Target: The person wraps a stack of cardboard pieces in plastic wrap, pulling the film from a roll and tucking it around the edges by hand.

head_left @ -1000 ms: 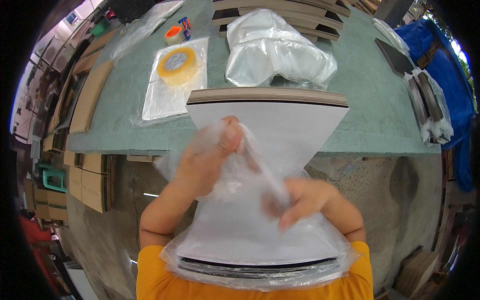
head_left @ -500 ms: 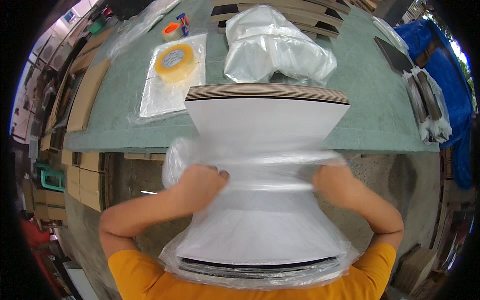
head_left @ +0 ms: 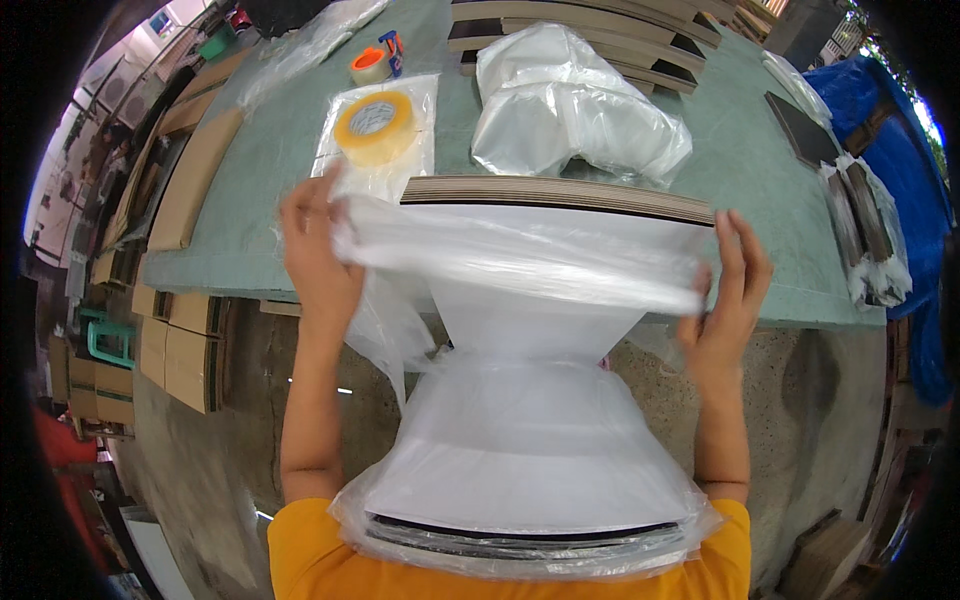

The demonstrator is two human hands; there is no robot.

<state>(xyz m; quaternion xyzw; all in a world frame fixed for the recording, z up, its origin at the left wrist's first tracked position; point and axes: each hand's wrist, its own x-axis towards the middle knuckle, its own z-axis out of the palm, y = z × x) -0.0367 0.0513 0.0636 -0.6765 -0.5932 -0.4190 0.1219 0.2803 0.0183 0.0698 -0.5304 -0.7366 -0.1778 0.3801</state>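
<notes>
A stack of thin boards (head_left: 560, 193) with a white top face leans over the table's near edge toward my body. Clear plastic covers its lower part, bunched at my shirt. Across the upper part stretches a loose, blurred band of the clear plastic bag (head_left: 520, 262), just below the far end. My left hand (head_left: 322, 240), at the left of the stack, has its fingers curled on the bag's edge. On the right side, my right hand (head_left: 728, 295) grips the other end between thumb and fingers, some fingers reaching up past the stack's corner.
On the green table (head_left: 240, 210), a roll of clear tape (head_left: 374, 128) lies on flat plastic sheets. An orange-cored tape roll (head_left: 370, 66) stands behind. Beyond the stack are crumpled plastic (head_left: 580, 110) and piled boards (head_left: 590, 30). Wrapped bundles (head_left: 865, 230) sit at the right edge.
Both hands have moved up and outward from the stack's middle, drawing the plastic band toward its far end. My forearms now point upward, and the view has shifted slightly.
</notes>
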